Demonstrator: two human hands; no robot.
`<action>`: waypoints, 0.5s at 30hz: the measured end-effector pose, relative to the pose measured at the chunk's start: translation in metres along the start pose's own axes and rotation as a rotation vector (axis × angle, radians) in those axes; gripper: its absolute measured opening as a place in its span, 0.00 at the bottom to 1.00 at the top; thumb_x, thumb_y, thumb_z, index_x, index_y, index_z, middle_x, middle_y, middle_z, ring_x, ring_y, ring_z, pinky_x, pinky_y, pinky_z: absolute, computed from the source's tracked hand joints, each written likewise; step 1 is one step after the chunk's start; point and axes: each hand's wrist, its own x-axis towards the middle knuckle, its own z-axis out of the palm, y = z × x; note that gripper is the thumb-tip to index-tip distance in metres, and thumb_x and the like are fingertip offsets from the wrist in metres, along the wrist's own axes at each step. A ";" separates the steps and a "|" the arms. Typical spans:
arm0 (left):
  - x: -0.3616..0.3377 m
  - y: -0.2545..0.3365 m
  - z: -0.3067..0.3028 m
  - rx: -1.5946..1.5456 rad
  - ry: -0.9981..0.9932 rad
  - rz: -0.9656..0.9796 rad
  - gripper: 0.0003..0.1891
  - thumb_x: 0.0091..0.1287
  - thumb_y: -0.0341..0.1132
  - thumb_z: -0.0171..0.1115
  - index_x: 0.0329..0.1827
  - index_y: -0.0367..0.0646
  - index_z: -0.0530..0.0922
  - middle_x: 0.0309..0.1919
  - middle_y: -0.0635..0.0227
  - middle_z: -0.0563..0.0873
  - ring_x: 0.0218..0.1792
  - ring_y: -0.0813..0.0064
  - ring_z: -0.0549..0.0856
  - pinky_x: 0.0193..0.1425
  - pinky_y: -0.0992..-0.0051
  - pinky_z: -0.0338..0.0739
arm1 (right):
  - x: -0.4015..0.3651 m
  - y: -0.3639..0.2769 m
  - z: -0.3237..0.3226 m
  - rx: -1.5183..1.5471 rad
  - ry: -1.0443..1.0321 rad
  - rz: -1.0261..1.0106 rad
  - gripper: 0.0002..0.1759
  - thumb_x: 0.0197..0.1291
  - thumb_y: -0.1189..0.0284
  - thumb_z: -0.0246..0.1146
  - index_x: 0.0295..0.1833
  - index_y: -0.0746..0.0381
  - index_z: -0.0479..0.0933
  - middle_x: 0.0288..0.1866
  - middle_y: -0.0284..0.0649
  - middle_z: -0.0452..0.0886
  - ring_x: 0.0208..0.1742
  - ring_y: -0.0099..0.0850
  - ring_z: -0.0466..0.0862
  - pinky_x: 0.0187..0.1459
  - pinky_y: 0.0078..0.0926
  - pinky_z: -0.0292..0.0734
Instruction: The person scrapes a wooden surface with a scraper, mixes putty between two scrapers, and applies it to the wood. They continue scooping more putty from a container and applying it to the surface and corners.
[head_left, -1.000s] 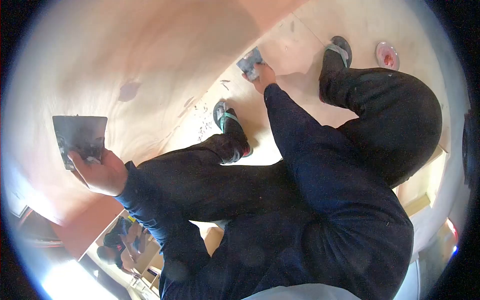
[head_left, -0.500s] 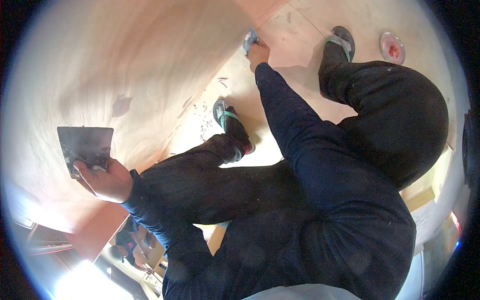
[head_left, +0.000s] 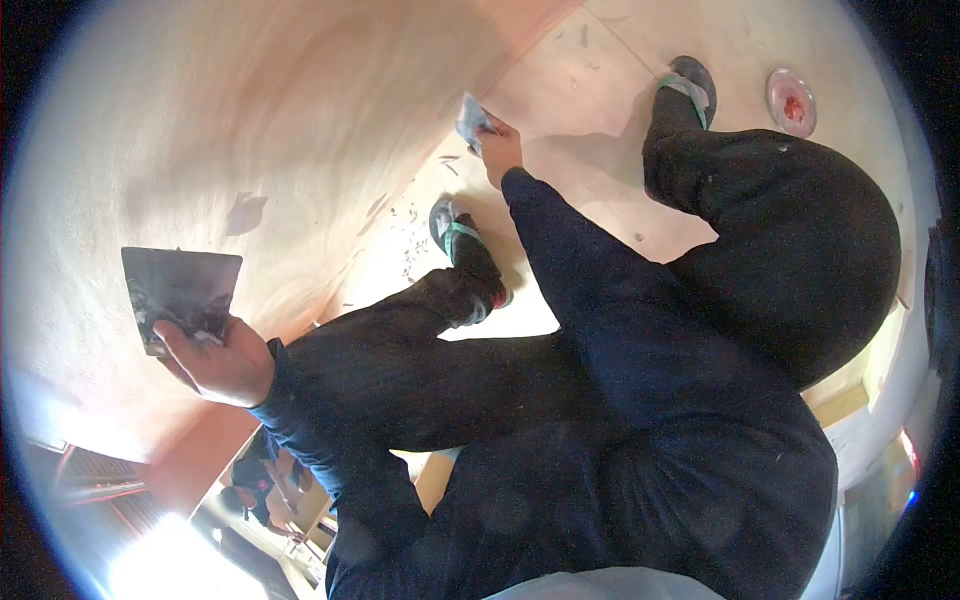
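My left hand (head_left: 235, 365) is closed on a flat, dark, four-sided plate (head_left: 187, 290) with whitish smears near the thumb, held up in front of the pale wall (head_left: 290, 130). Farther off, my right hand (head_left: 502, 153) grips a small, flat, grey-white scraper (head_left: 472, 122) with its thumb and fingers. The scraper overlaps the lower part of the wall in this view, close to where wall and floor meet. Some of the right-hand fingers are hidden behind the hand.
My sandalled feet (head_left: 455, 228) (head_left: 695, 88) stand apart on the pale floor (head_left: 590, 165). A round, clear dish with red stuff in it (head_left: 792, 104) lies beyond the right foot. Dark flakes (head_left: 412, 240) litter the floor by the wall. Another person (head_left: 265, 485) is at lower left.
My right hand has drawn back toward me and to the left with the scraper, which now shows more of its face. My left hand and the plate have shifted slightly right.
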 end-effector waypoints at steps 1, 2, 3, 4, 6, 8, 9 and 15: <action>0.000 -0.001 -0.002 -0.030 0.008 -0.003 0.18 0.65 0.33 0.63 0.56 0.35 0.74 0.53 0.57 0.79 0.53 0.62 0.79 0.57 0.63 0.74 | -0.001 0.005 -0.001 -0.007 -0.009 0.002 0.26 0.60 0.81 0.55 0.65 0.54 0.72 0.52 0.36 0.78 0.46 0.31 0.81 0.46 0.33 0.80; 0.000 -0.002 -0.004 -0.029 0.022 0.002 0.18 0.65 0.33 0.63 0.56 0.35 0.74 0.53 0.57 0.79 0.53 0.62 0.79 0.57 0.63 0.74 | -0.003 0.008 -0.001 0.050 0.083 0.017 0.27 0.60 0.81 0.55 0.65 0.54 0.71 0.52 0.36 0.78 0.46 0.32 0.81 0.43 0.36 0.81; 0.003 -0.001 -0.007 -0.058 0.012 -0.006 0.18 0.65 0.33 0.63 0.55 0.36 0.74 0.53 0.57 0.79 0.53 0.62 0.78 0.57 0.63 0.73 | -0.005 0.011 -0.001 0.112 0.177 0.030 0.27 0.60 0.81 0.55 0.66 0.53 0.71 0.52 0.36 0.78 0.45 0.32 0.81 0.40 0.39 0.83; 0.004 -0.002 -0.009 -0.089 -0.002 -0.014 0.17 0.65 0.33 0.62 0.55 0.36 0.74 0.53 0.57 0.79 0.53 0.62 0.78 0.58 0.63 0.73 | -0.002 0.013 -0.002 0.111 0.172 0.026 0.27 0.60 0.81 0.55 0.66 0.53 0.71 0.52 0.36 0.78 0.45 0.32 0.81 0.40 0.39 0.83; 0.003 0.000 -0.011 -0.079 0.002 -0.017 0.17 0.66 0.33 0.62 0.55 0.36 0.74 0.53 0.56 0.79 0.53 0.62 0.78 0.58 0.63 0.73 | 0.002 0.010 -0.001 0.144 0.174 -0.008 0.27 0.60 0.81 0.53 0.66 0.54 0.69 0.53 0.37 0.78 0.45 0.32 0.81 0.41 0.39 0.83; 0.001 -0.002 -0.012 -0.066 0.000 -0.023 0.17 0.66 0.33 0.61 0.56 0.35 0.74 0.53 0.56 0.79 0.54 0.62 0.78 0.58 0.63 0.72 | 0.004 0.005 0.006 0.130 0.174 -0.009 0.27 0.60 0.81 0.53 0.66 0.54 0.70 0.53 0.37 0.79 0.45 0.32 0.81 0.40 0.38 0.82; 0.000 -0.004 -0.013 -0.038 0.002 -0.023 0.18 0.66 0.33 0.61 0.56 0.35 0.74 0.53 0.56 0.79 0.54 0.62 0.78 0.58 0.63 0.72 | 0.008 0.004 0.008 0.114 0.174 -0.015 0.27 0.60 0.81 0.53 0.66 0.54 0.70 0.52 0.37 0.79 0.44 0.33 0.81 0.40 0.37 0.82; 0.000 -0.003 -0.015 0.038 0.009 -0.022 0.18 0.67 0.33 0.61 0.56 0.33 0.74 0.53 0.55 0.79 0.53 0.62 0.78 0.59 0.63 0.72 | 0.058 0.033 0.019 0.007 0.166 -0.305 0.27 0.60 0.80 0.53 0.67 0.62 0.68 0.56 0.36 0.78 0.48 0.26 0.79 0.44 0.21 0.74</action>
